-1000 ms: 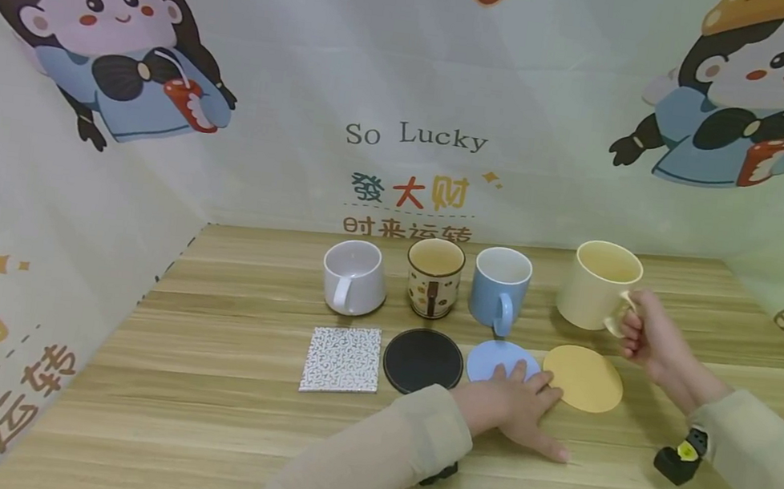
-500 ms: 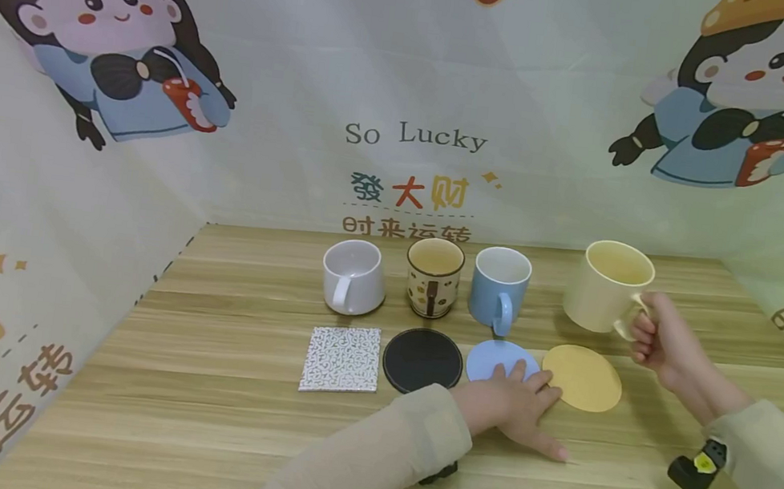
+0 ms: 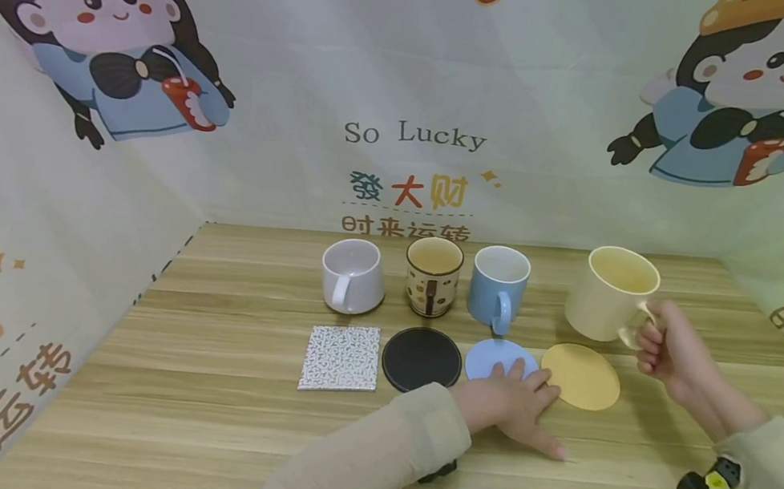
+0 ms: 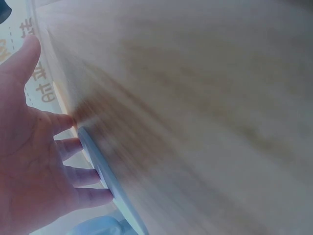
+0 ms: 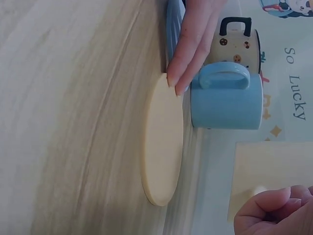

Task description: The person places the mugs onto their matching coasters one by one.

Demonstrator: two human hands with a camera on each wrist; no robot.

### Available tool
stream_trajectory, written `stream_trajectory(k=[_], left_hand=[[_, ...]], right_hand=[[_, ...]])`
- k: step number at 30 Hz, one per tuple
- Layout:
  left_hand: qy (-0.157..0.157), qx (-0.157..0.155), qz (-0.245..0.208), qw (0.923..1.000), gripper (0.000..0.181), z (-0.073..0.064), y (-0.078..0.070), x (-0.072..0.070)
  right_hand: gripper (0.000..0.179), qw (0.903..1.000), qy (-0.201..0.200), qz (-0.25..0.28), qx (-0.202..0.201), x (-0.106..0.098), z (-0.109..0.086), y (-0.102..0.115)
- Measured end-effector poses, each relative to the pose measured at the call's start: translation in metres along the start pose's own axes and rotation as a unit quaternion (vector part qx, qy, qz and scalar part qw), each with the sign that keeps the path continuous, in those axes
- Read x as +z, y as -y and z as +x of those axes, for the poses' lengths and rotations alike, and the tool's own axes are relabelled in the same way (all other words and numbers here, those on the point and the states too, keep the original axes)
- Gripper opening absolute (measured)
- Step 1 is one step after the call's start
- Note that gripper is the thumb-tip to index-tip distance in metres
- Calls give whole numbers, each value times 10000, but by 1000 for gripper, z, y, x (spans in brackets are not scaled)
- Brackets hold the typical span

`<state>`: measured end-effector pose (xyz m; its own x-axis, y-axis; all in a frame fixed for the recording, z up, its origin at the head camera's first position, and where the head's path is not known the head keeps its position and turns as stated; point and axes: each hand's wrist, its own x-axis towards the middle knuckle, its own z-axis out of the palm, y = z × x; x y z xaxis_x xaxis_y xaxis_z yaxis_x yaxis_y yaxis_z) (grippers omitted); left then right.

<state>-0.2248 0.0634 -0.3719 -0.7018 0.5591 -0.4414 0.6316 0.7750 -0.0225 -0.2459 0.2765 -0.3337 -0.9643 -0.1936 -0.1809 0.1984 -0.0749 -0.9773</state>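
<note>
The widest gap in the row lies between the blue mug (image 3: pixel 491 296) and the yellow mug (image 3: pixel 598 308); a hand could pass there as far as the cloth (image 3: pixel 551 190) behind. The white mug (image 3: pixel 361 283), patterned mug (image 3: pixel 422 280) and blue mug leave only narrow slots. From the front, the left grip (image 3: pixel 518 408) obstructs the blue coaster (image 3: pixel 490 356) and the yellow coaster's (image 3: pixel 589 380) near left edge, its sleeve (image 3: pixel 375 452) barring the near middle. The right grip (image 3: pixel 670 349) blocks the yellow mug's right side. Left of the square coaster (image 3: pixel 340 358), the surface (image 3: pixel 203 368) is open.
</note>
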Motion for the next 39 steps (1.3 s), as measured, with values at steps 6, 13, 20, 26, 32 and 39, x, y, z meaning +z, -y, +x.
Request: stream_trajectory(k=[6, 13, 20, 26, 32, 39], left_hand=[[-17, -21, 55, 10000, 82, 3, 1, 2], [-6, -25, -47, 10000, 83, 4, 1, 3], [-23, -28, -77, 10000, 83, 3, 1, 2], [-25, -20, -92, 10000, 83, 3, 1, 2], [-42, -1, -29, 10000, 83, 4, 1, 2], [-37, 20, -16, 10000, 83, 3, 2, 2]], right_hand=[[49, 10000, -25, 39, 3, 0, -5, -5], [47, 10000, 15, 44, -86, 0, -10, -12], [47, 9999, 19, -87, -69, 0, -16, -17], [47, 9997, 40, -220, 16, -1, -19, -20], [46, 9998, 105, -189, 20, 0, -20, -26], [47, 9996, 107, -248, 64, -1, -21, -31]])
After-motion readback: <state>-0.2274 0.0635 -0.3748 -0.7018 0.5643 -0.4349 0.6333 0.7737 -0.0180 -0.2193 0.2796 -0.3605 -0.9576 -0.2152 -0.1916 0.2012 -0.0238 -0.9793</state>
